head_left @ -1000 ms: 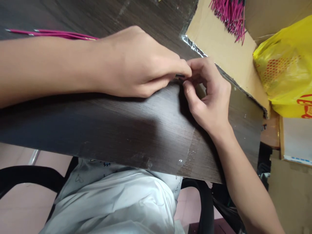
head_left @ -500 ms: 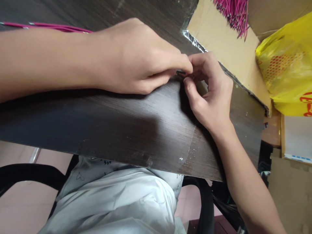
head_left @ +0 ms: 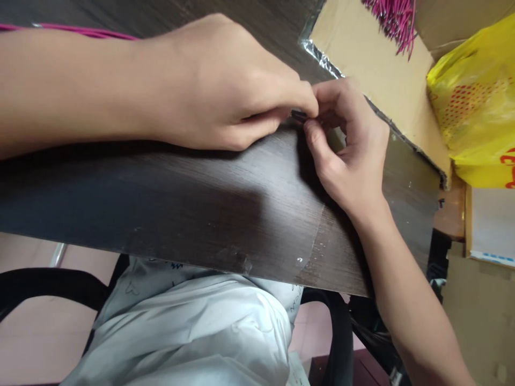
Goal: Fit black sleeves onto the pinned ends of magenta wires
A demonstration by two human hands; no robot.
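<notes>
My left hand (head_left: 241, 88) reaches in from the left over the dark wood table (head_left: 181, 198), its fingers closed in a pinch. Against its fingertips is my right hand (head_left: 348, 134), thumb and fingers curled and closed too. Between the two sets of fingertips a small dark piece (head_left: 298, 115) shows, thin and short. Most of it is hidden by the fingers, so its kind cannot be made out. Behind my left forearm lie magenta wires (head_left: 86, 32), partly covered by the arm.
At the upper right a cardboard box (head_left: 362, 48) with a taped edge holds a bundle of magenta wires (head_left: 396, 21). Beside it is a yellow plastic bag (head_left: 478, 102). A black chair armrest (head_left: 52, 284) stands below the table's front edge.
Both hands appear slightly higher in the view, still fingertip to fingertip. My right thumb has come up against the small dark piece. The view itself has shifted a little.
</notes>
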